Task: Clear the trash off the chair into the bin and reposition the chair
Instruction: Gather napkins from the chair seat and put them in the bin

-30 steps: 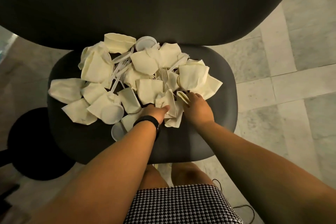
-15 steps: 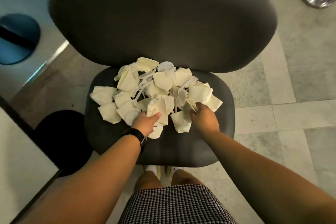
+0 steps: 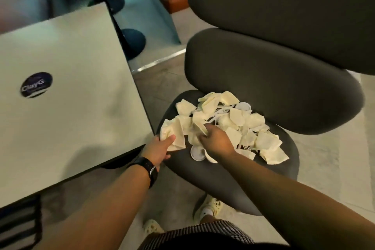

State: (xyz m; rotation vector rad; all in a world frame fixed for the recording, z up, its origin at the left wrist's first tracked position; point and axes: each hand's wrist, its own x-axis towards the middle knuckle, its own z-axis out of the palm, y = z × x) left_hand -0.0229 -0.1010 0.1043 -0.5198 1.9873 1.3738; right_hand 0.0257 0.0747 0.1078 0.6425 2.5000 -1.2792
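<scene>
Pinching a folded napkin [image 3: 174, 135] at the chair [image 3: 229, 180] seat's left edge, the left hand [image 3: 160, 149] grips it by thumb and fingers. Beside it, the right hand [image 3: 216, 140] digs curled fingers into the trash [image 3: 239, 126] heaped mid-seat, below the backrest.

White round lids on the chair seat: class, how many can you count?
2. One lid lies at the back of the pile near the backrest; another lid lies at the front edge, below the right hand. More may be hidden under the napkins.
</scene>
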